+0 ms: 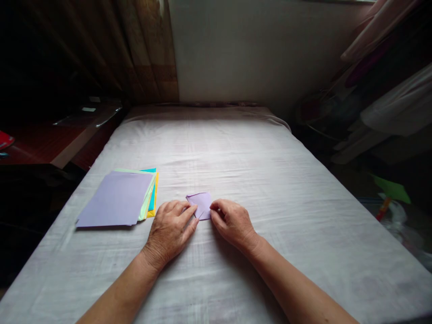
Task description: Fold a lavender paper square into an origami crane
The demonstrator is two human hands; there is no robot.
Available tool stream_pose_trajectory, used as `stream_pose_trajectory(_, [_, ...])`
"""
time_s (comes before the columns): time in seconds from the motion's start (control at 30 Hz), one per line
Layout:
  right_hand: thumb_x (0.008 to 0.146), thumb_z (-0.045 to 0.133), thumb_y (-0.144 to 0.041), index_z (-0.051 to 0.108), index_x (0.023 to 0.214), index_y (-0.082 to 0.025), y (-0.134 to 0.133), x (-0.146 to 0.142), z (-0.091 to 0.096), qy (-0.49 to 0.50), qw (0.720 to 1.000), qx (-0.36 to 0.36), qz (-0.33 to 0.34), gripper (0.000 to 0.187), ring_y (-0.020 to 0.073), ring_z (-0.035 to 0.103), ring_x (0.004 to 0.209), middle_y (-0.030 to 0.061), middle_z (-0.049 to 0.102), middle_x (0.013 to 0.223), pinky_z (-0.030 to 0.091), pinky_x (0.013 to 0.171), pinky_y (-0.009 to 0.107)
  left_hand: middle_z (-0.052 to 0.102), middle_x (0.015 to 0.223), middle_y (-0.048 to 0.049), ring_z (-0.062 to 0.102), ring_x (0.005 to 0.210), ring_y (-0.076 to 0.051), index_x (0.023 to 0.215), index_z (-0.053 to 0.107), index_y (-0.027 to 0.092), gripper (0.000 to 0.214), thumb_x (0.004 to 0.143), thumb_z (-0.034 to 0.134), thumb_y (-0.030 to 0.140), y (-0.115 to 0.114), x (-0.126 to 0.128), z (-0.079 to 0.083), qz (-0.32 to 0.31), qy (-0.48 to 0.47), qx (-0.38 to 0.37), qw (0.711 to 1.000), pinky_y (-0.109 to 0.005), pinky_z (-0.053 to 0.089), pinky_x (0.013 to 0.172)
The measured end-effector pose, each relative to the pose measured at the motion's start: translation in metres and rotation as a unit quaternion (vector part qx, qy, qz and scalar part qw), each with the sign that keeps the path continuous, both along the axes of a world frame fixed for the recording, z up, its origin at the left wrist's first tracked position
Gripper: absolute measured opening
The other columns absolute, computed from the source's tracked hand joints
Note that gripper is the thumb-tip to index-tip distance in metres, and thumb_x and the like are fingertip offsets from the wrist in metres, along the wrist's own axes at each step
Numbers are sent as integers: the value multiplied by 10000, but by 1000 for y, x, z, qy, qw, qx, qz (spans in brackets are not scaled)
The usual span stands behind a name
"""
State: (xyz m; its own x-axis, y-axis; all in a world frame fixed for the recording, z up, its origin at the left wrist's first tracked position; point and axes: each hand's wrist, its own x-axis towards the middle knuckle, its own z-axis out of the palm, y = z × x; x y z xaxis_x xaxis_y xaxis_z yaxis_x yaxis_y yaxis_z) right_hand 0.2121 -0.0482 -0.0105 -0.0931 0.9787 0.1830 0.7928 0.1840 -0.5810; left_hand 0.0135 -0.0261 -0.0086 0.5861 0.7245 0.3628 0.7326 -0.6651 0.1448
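Note:
A small sheet of purple paper [202, 208], folded, lies on the white cloth between my hands. Its upper left corner stands slightly raised, and a crease or slit shows near its lower edge. My left hand [172, 227] holds the paper's left side, with the index fingertip on it and the thumb at the lower edge. At the right edge, my right hand [234, 222] pinches the paper between thumb and curled fingers. Part of that edge is hidden by the fingertips. To the left of my left hand is a stack of coloured paper [116, 198], purple on top.
The white cloth [263, 180] covers a bed-like surface. Beyond its left side stands a reddish wooden table [43, 144] with a clear plastic packet [92, 114]. Hanging clothes [398, 108] are on the right, above a green sheet [391, 188] lying lower down.

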Motion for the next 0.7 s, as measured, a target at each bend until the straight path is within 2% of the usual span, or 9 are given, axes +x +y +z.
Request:
stream_pose_trajectory(0.1, [847, 553, -165, 636, 833, -223, -1, 2, -3, 43, 999, 8, 24, 102, 152, 595, 669, -1, 668, 733, 412, 663, 261, 656, 1182, -98, 572, 1099, -292, 1143, 655, 210, 302, 906, 580, 382, -1, 1, -1, 13, 3, 3, 1000, -455, 432, 929])
stream_pose_trajectory(0.23, [832, 537, -146, 638, 938, -203, 6, 6, -8, 46, 997, 51, -24, 157, 176, 613, 720, 39, 697, 833, 449, 705, 288, 649, 1221, -114, 570, 1120, -302, 1160, 637, 181, 360, 880, 623, 407, -3, 5, -4, 20, 9, -8, 1000, -458, 430, 947])
stream_pose_trajectory(0.3, [837, 534, -152, 634, 1000, -195, 11, 7, -10, 20, 997, 69, -37, 196, 201, 622, 780, 66, 706, 899, 465, 742, 316, 657, 1209, -107, 581, 1106, -293, 1166, 632, 183, 338, 890, 614, 377, -2, 6, -5, 18, 8, -12, 1000, -459, 432, 948])
stream_pose_trajectory(0.4, [855, 521, -164, 636, 1029, -200, 15, 5, -11, -1, 997, 76, -20, 212, 223, 629, 846, 79, 710, 953, 484, 785, 344, 665, 1199, -98, 582, 1115, -282, 1157, 639, 188, 284, 914, 580, 321, 1, 5, -5, 8, 1, -12, 1000, -459, 429, 964])
stream_pose_trajectory(0.53, [814, 520, -108, 643, 1039, -211, 15, 2, -14, 40, 997, 70, -16, 276, 209, 652, 853, 56, 720, 956, 507, 793, 335, 668, 1233, -72, 553, 1176, -281, 1173, 643, 206, 267, 935, 541, 272, 7, 0, -6, -18, -3, -20, 1000, -481, 403, 1013])
stream_pose_trajectory(0.7, [740, 462, 15, 652, 1069, -232, 18, 5, -20, 48, 993, 96, 41, 453, 185, 648, 901, 36, 711, 990, 510, 808, 299, 668, 1263, -30, 533, 1223, -283, 1174, 646, 236, 283, 932, 514, 172, 13, -9, -6, -46, 5, -30, 998, -527, 362, 1061])
